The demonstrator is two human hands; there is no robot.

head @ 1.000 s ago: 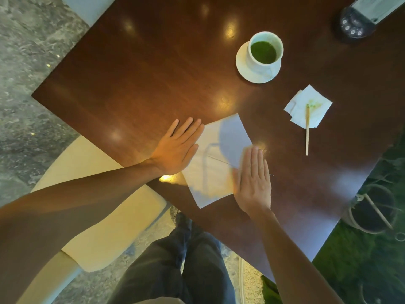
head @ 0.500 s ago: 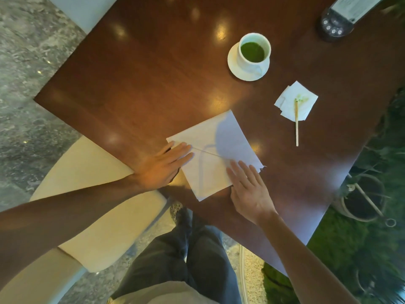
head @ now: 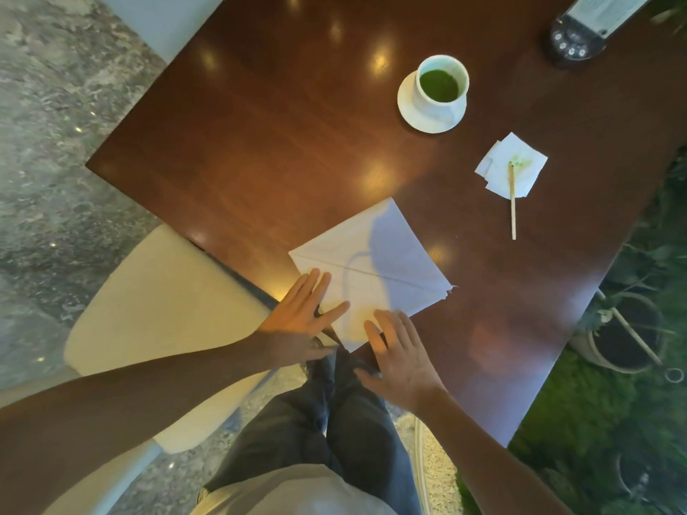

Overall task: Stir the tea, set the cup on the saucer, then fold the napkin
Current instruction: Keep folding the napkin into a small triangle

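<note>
Both grips released, left hand (head: pixel 297 321) and right hand (head: pixel 401 358) slid flat to napkin's (head: pixel 371 269) lower-centre corner since a second ago; fold nearly pressed.

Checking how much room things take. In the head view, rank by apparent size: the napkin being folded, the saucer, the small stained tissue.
1. Napkin, clearly largest, though nearest the camera.
2-3. Saucer and tissue look alike; unranked.

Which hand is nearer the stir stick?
Right. The right hand rests at the napkin's near corner, on the side toward the stir stick; the left hand lies farther away, on the napkin's opposite edge.
</note>
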